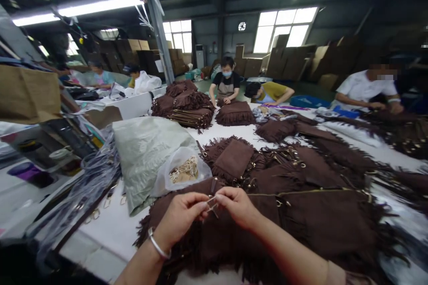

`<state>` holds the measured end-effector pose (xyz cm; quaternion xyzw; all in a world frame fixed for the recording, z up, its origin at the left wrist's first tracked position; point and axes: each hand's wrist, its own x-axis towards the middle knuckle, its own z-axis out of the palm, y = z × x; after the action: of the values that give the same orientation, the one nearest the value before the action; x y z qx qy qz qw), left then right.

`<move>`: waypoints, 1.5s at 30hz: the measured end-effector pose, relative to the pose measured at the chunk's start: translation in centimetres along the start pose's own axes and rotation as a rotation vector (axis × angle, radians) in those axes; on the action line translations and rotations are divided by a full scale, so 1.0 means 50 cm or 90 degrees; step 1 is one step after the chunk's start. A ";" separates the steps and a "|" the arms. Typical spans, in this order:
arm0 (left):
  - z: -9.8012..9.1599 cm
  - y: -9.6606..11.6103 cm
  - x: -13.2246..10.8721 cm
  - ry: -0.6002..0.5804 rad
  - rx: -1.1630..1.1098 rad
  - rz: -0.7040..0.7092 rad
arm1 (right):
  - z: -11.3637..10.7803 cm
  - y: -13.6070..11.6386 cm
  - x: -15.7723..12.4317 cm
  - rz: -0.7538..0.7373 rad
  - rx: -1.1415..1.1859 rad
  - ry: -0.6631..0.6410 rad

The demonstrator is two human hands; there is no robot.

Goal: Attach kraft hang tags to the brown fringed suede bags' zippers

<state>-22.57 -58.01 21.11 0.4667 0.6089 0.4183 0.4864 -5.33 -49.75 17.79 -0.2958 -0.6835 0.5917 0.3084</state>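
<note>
Thin pale cord: stretched between our two hands, over the near brown fringed bags. Thumb and forefinger of our left hand are pinched together on one end; those of our right hand close on the other. A small dark piece hangs below the fingertips; too blurred for us to say what it is.

Step in hand, as we judge it: working the cord with the fingertips. The next move seems to call for a firm pinch on both sides and some slack.

Under and right of our hands, a brown fringed bag lies flat, zip edge away from us. Just beyond the left hand, an open clear plastic bag holds pale strings; a large grey-green bag sits behind it. Loose fringe and crowded bags could snag the cord. Farther off, stacked brown bags and a masked co-worker.
</note>
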 end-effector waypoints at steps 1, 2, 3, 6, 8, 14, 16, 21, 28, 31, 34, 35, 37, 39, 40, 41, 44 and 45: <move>0.006 -0.002 -0.011 -0.006 0.077 0.024 | -0.001 -0.002 -0.004 -0.022 0.000 0.016; 0.015 -0.002 -0.022 -0.005 0.149 0.053 | 0.000 -0.006 -0.007 -0.051 -0.002 0.022; 0.025 -0.003 -0.031 0.003 0.205 0.084 | 0.003 -0.010 -0.011 -0.080 -0.003 0.019; 0.052 -0.002 -0.053 0.045 0.291 0.191 | 0.025 -0.020 -0.022 -0.116 0.069 -0.024; 0.060 -0.004 -0.063 0.070 0.312 0.244 | 0.047 -0.017 -0.031 -0.095 0.137 -0.078; 0.037 -0.026 -0.085 0.118 0.325 0.173 | 0.099 0.025 -0.057 -0.015 0.111 -0.052; 0.029 -0.043 -0.089 0.136 0.290 0.095 | 0.099 0.029 -0.060 -0.063 -0.018 -0.022; 0.028 -0.095 -0.090 0.125 0.101 -0.056 | 0.084 0.030 -0.066 -0.251 -0.332 -0.085; 0.028 -0.129 -0.101 0.118 0.014 -0.160 | 0.078 0.061 -0.063 -0.346 -0.470 -0.218; 0.003 -0.130 -0.088 0.105 0.131 -0.093 | 0.070 0.065 -0.044 -0.277 -0.457 -0.217; -0.032 -0.137 -0.049 0.198 0.343 0.024 | 0.061 0.060 -0.013 -0.193 -0.519 -0.167; -0.040 -0.141 -0.031 0.214 0.396 0.040 | 0.059 0.056 -0.002 -0.170 -0.557 -0.160; -0.049 -0.153 0.006 0.193 0.457 0.031 | 0.059 0.047 0.022 -0.141 -0.640 -0.172; -0.047 -0.166 0.039 0.128 0.473 0.000 | 0.064 0.040 0.044 -0.127 -0.714 -0.204; -0.044 -0.173 0.052 0.100 0.470 -0.014 | 0.067 0.038 0.054 -0.123 -0.741 -0.220; -0.041 -0.179 0.063 0.079 0.462 -0.026 | 0.070 0.038 0.063 -0.120 -0.760 -0.232; -0.036 -0.194 0.082 0.056 0.424 -0.042 | 0.077 0.045 0.083 -0.100 -0.776 -0.246; -0.036 -0.197 0.085 0.055 0.410 -0.042 | 0.078 0.049 0.088 -0.088 -0.775 -0.247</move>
<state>-26.34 -56.09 11.06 0.5584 0.7448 0.2072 0.3007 -11.02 -48.51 15.27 -0.2609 -0.9579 0.1195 -0.0068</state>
